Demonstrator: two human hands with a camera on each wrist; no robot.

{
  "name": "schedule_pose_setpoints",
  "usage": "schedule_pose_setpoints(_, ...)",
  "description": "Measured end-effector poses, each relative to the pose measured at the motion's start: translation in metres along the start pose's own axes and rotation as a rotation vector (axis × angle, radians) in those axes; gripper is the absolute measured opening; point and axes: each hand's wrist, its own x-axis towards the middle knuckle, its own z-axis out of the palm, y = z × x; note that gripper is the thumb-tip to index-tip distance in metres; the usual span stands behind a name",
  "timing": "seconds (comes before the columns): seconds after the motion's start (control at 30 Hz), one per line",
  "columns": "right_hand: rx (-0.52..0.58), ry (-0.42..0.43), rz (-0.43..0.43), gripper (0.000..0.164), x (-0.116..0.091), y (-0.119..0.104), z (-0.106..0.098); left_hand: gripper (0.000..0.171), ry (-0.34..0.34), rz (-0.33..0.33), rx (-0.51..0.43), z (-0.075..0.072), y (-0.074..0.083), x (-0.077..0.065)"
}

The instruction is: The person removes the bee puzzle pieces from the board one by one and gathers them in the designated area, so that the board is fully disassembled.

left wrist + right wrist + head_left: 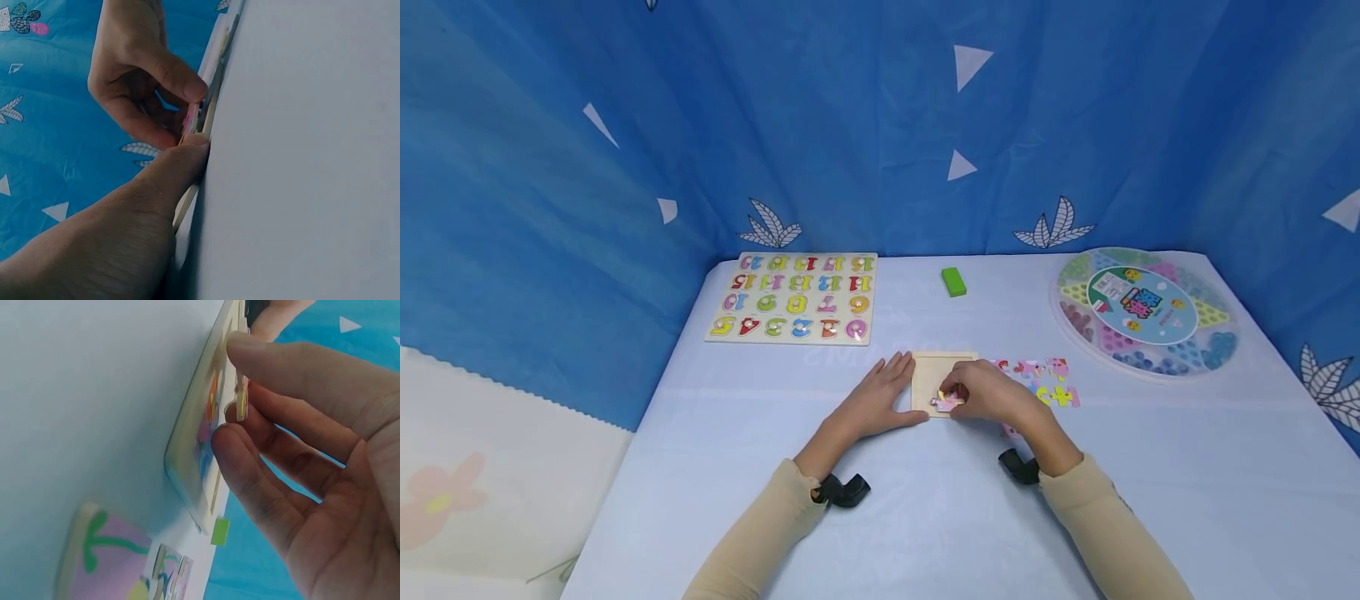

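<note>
A small square wooden puzzle tray lies on the table between the hands. My left hand rests along its left side, fingers straight, with the thumb at the near edge. My right hand pinches a pink jigsaw piece over the tray's near right part; in the right wrist view the piece is seen edge-on between thumb and fingers. Below that hand, a colourful piece lies inside the tray, mostly hidden in the head view. Several loose jigsaw pieces lie to the right, some partly behind the right hand.
A wooden number board lies at the back left. A green block is at the back middle. The back right holds a round clear case of coloured beads. A blue patterned cloth hangs behind the table.
</note>
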Motion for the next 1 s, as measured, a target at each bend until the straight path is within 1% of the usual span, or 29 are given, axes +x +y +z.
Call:
schedule_pose_setpoints(0.23, 0.003, 0.007, 0.003, 0.029, -0.009, 0.009, 0.0, 0.096, 0.001, 0.001, 0.008, 0.002, 0.0, 0.0)
schedule_pose_setpoints(0.4, 0.021, 0.012, 0.036, 0.03, -0.018, 0.013, -0.008, 0.097, 0.009, 0.006, 0.011, 0.002, -0.001, 0.0)
schedule_pose_setpoints(0.67, 0.02, 0.053, 0.071, 0.031, -0.035, 0.024, -0.018, 0.097, 0.01, 0.008, 0.015, 0.001, -0.001, 0.0)
schedule_pose_setpoints(0.87, 0.059, 0.044, 0.134, 0.034, -0.047, 0.036, -0.023, 0.097, 0.013, 0.006, 0.0, 0.001, -0.001, 0.0)
schedule_pose_setpoints(1.0, 0.047, 0.051, 0.121, 0.031, -0.058, 0.048, -0.025, 0.097, 0.009, 0.007, -0.014, 0.002, -0.001, 0.001)
